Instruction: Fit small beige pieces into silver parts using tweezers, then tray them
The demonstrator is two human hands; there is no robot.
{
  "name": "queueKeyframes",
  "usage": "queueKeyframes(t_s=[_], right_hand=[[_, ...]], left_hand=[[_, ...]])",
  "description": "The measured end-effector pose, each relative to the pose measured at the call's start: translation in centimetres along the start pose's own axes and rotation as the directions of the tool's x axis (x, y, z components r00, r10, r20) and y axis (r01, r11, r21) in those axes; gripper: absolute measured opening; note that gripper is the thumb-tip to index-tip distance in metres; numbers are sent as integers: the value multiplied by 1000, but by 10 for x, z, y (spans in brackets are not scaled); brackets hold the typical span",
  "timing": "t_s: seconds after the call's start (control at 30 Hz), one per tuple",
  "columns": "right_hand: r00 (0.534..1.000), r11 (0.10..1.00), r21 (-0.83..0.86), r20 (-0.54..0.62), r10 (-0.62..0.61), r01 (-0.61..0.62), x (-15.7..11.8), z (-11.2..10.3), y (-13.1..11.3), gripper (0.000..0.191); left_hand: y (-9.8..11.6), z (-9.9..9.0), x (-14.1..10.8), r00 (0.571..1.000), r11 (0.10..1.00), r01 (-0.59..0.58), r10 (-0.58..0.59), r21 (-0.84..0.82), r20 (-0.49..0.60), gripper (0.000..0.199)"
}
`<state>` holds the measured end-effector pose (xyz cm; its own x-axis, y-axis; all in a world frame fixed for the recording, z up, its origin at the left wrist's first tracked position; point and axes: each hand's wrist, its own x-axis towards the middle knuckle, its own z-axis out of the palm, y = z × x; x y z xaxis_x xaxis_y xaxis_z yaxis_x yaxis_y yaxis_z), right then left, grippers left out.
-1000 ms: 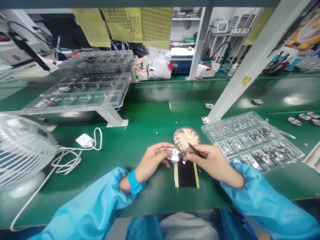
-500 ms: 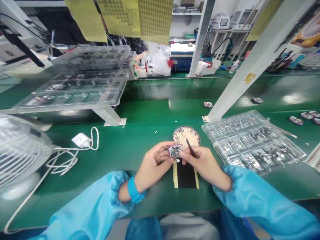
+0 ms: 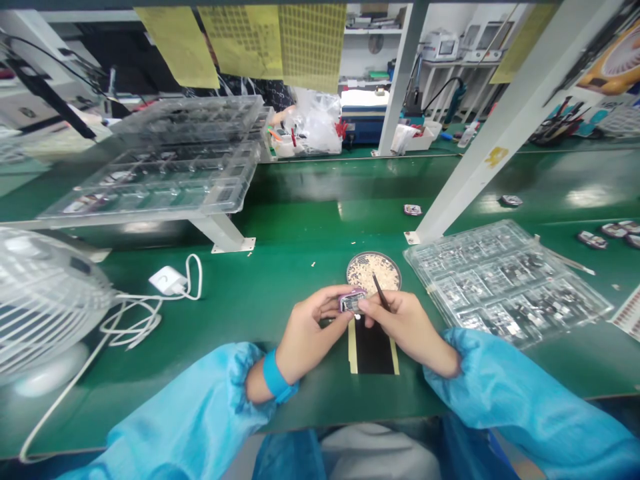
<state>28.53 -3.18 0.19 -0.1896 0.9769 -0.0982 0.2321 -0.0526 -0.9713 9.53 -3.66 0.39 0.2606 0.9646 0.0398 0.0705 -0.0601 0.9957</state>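
Note:
My left hand (image 3: 315, 327) grips a small purple smartwatch case (image 3: 353, 301), its open side showing electronic parts. The case is tilted towards me above the bench. My right hand (image 3: 403, 327) holds dark tweezers (image 3: 381, 291) that slant up and back from its fingers. The right thumb and fingertips touch the right edge of the case; the lower end of the tweezers is hidden by the hand. Just behind both hands lies a round dish (image 3: 349, 265) full of small pale bits. Beneath them is a black mat strip (image 3: 374, 350) edged with yellowish tape.
A clear compartment tray (image 3: 507, 283) of small parts lies right, beside a slanted white post (image 3: 470, 160). More cases (image 3: 593, 240) sit far right, one (image 3: 413, 209) behind the dish. At left are a white fan (image 3: 47, 300), a charger with cable (image 3: 169, 280), and stacked clear trays (image 3: 165, 177).
The case has tipped, so more of its purple side shows. The left wrist has shifted slightly right; the right hand keeps hold of the tweezers. The view has shifted slightly.

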Motion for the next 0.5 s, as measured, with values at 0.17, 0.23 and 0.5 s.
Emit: queueKeyframes(t_s=[0.17,0.23,0.5], right_hand=[[1000,1000,-16,-18,-19,19,0,1,1,37],[997,999,-14,-77,-31,30,0,3,2,32],[996,981,174,-56,-72,81,-2,8,5,26]], left_hand=[[2,-1,-4,996,994,-65,70,89,-51,31],[1,-1,-3,998,999,-35,36,23,-59,32],[-3,0,2,988,922,151,-152,-356,26,28]])
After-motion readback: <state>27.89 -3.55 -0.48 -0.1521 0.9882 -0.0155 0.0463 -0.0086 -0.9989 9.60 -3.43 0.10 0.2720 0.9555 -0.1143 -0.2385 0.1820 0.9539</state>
